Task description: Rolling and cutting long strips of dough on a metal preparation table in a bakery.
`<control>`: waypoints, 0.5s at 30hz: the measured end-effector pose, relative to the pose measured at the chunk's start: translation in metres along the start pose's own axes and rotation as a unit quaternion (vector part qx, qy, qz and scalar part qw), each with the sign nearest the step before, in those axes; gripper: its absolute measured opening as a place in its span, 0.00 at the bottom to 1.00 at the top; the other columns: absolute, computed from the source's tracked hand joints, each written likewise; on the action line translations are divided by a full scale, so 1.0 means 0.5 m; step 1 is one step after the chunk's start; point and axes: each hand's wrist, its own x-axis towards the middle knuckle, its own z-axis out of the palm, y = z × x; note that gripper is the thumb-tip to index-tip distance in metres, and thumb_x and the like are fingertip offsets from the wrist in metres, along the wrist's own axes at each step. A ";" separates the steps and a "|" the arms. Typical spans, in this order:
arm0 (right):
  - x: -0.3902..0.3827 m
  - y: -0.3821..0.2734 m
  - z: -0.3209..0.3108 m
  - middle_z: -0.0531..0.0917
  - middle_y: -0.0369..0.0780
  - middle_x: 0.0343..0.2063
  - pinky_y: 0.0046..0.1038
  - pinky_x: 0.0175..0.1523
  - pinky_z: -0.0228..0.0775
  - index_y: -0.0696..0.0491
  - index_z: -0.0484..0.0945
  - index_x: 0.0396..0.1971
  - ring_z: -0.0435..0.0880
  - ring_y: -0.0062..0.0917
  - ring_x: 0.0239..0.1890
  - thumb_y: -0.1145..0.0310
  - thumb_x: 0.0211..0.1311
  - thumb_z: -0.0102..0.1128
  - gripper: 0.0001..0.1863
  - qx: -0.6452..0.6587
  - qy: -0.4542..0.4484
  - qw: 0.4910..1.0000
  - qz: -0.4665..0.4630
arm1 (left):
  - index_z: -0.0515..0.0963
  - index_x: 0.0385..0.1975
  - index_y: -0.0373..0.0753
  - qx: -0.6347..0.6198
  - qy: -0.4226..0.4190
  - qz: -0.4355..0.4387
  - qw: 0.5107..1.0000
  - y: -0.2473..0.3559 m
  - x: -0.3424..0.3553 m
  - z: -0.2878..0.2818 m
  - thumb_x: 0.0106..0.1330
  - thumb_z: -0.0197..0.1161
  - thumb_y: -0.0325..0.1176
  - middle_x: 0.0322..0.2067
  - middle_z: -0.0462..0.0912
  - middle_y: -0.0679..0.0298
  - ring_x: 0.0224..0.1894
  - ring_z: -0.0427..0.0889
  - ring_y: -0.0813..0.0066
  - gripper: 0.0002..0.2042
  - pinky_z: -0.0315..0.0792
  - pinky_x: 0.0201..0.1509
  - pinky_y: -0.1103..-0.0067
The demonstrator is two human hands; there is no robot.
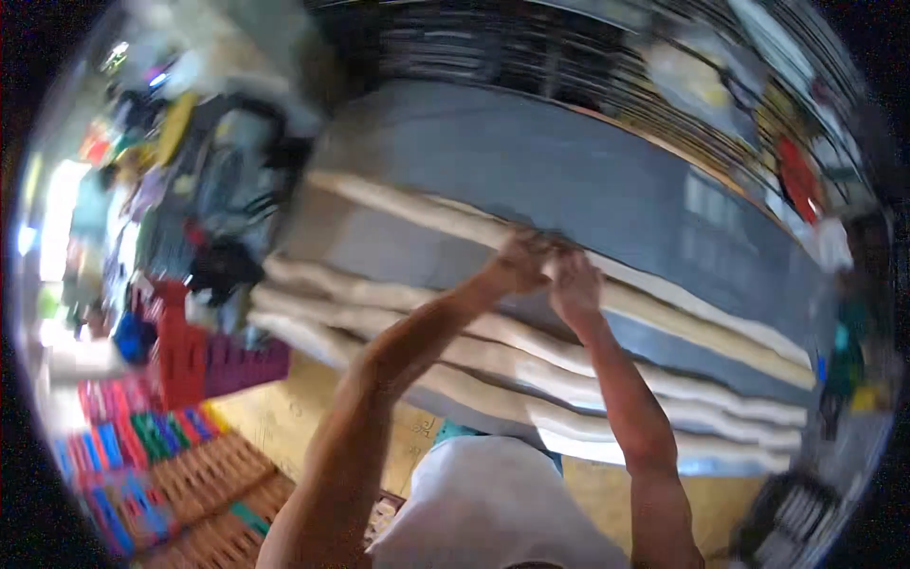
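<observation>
Several long, pale dough ropes lie side by side across a blue-grey tabletop [607, 175]. My hands meet over the far pair, near the middle of their length. With its fingers curled down, my left hand [521, 263] grips the far dough rope [408, 204]. Close beside it, my right hand [575, 283] is closed on the same rope, where it continues to the right [701, 327]. Motion blur softens the fingertips, and the hands cover the dough beneath them. Nearer my body, other dough ropes [502, 332] run under both forearms.
Red and purple crates [180, 351] stand left of the table. Stacked colourful slatted crates [180, 474] fill the lower left. Dark racks [474, 47] line the far side. A black object [796, 512] sits at the lower right. Yellowish floor [284, 408] shows below the table.
</observation>
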 end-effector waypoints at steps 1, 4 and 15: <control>0.010 0.007 -0.026 0.72 0.54 0.69 0.57 0.70 0.63 0.59 0.71 0.68 0.71 0.50 0.71 0.60 0.67 0.62 0.33 -0.025 -0.036 0.998 0.037 | 0.76 0.65 0.41 0.017 -0.078 -0.022 0.997 0.036 0.021 -0.042 0.64 0.69 0.51 0.66 0.75 0.58 0.70 0.69 0.57 0.32 0.59 0.75 0.53; 0.084 0.033 -0.134 0.77 0.49 0.62 0.53 0.66 0.67 0.58 0.73 0.66 0.76 0.50 0.65 0.62 0.65 0.63 0.31 0.279 -0.219 0.917 0.182 | 0.78 0.64 0.44 0.083 -0.080 -0.015 0.993 0.048 0.006 -0.037 0.62 0.70 0.51 0.66 0.74 0.58 0.71 0.67 0.53 0.31 0.60 0.73 0.52; -0.041 0.257 -0.015 0.75 0.51 0.69 0.51 0.68 0.72 0.51 0.65 0.76 0.77 0.50 0.67 0.58 0.61 0.64 0.42 0.071 -0.083 0.993 0.038 | 0.77 0.53 0.40 0.100 0.084 0.105 0.986 0.136 0.107 0.174 0.74 0.53 0.47 0.52 0.80 0.55 0.60 0.75 0.54 0.19 0.63 0.74 0.56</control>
